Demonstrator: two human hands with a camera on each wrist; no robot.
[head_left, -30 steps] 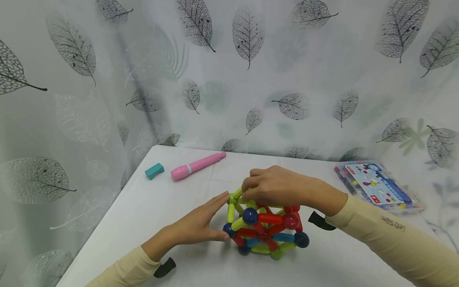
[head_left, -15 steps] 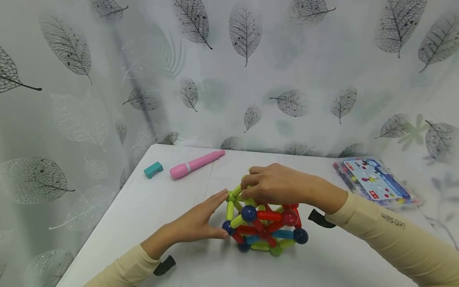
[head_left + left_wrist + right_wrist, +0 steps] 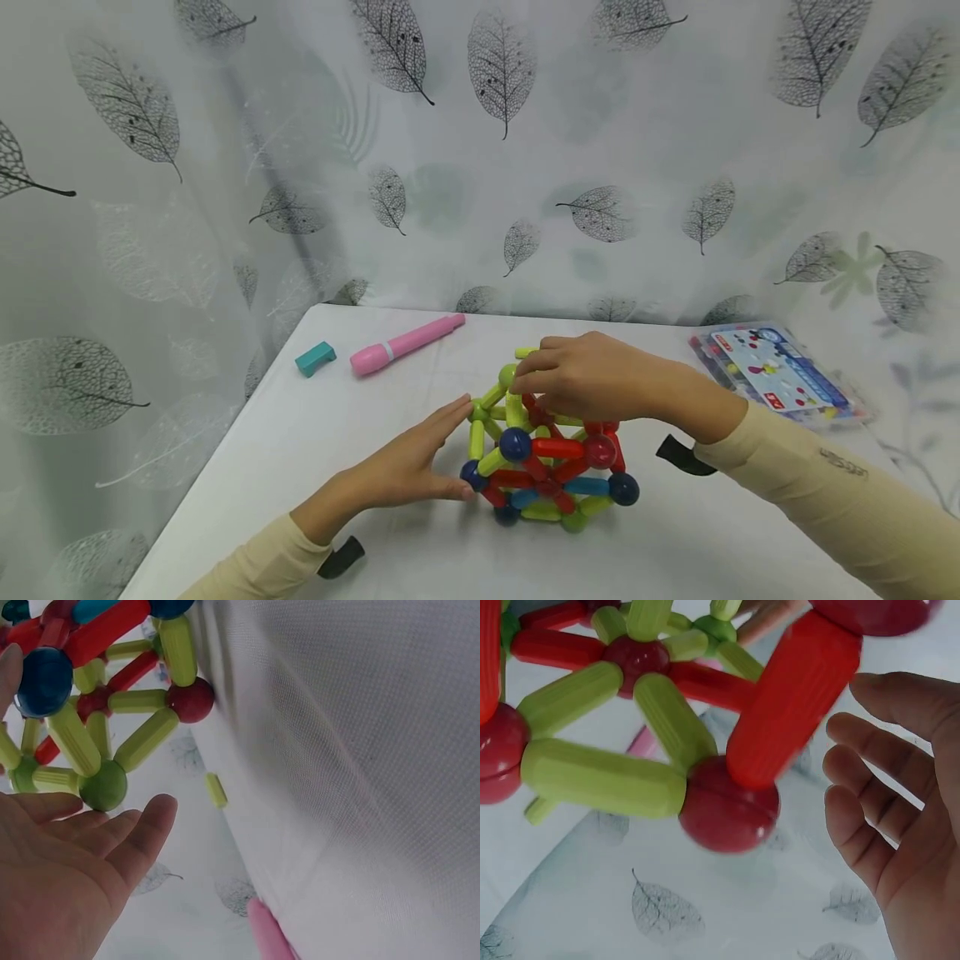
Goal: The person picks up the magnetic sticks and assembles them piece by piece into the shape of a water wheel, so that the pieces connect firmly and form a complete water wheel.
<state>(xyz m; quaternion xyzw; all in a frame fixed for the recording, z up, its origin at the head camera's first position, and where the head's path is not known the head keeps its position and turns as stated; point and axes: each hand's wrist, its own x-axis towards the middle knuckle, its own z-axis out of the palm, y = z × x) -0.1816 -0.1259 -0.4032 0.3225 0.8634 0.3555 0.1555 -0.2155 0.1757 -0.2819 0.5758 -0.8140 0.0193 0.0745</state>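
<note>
A ball-and-stick model of magnetic rods and balls (image 3: 558, 450) stands on the white table, with lime, red and blue rods joined by green, red and dark blue balls. My left hand (image 3: 401, 471) has its fingers spread along the model's left side, fingertips at a green ball (image 3: 103, 785) and thumb by a dark blue ball (image 3: 473, 475). Over the top reaches my right hand (image 3: 600, 379), fingers loosely bent. In the right wrist view those fingers hold nothing, and one fingertip is right by a red rod (image 3: 795, 697). The model's far side is partly hidden.
A loose lime rod (image 3: 527, 353) lies behind the model. At the back left are a pink pen-shaped tube (image 3: 408, 343) and a teal block (image 3: 316, 358). A clear case with a printed card (image 3: 780, 371) lies at the back right. A leaf-print curtain (image 3: 450, 208) hangs behind.
My right hand has shifted slightly right and loosened off the model's top, uncovering a green ball and lime rods. The left hand stays at the side. The head view has tilted a little.
</note>
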